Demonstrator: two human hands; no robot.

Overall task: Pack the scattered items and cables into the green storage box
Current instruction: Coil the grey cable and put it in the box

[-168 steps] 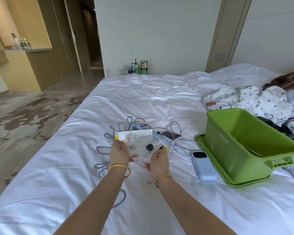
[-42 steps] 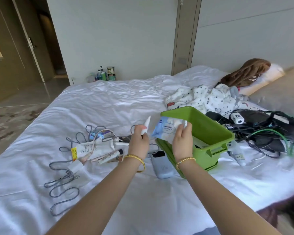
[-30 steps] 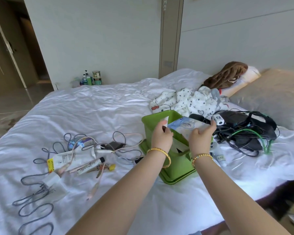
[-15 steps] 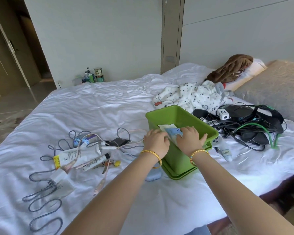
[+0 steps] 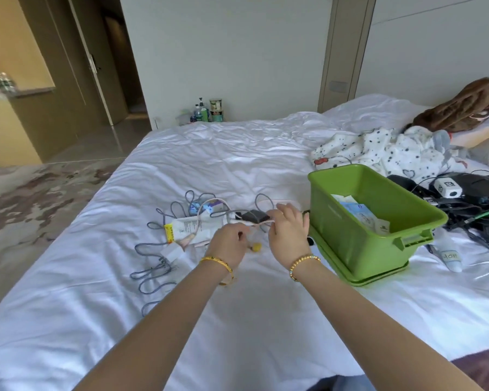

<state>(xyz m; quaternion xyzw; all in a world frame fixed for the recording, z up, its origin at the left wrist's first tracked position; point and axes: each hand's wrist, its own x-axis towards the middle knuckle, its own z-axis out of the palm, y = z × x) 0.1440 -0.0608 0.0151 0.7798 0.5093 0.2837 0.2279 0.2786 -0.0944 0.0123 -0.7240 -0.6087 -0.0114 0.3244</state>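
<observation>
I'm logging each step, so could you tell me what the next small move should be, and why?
Probably gather the pale pink cable pinched between the left hand and right hand into a coil for the green box; it lies tangled over the other items.

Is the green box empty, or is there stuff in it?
Not empty, but far from full. The green box stands open, and a blue-and-white packet and some white items lie on its bottom, well below the rim.
</observation>
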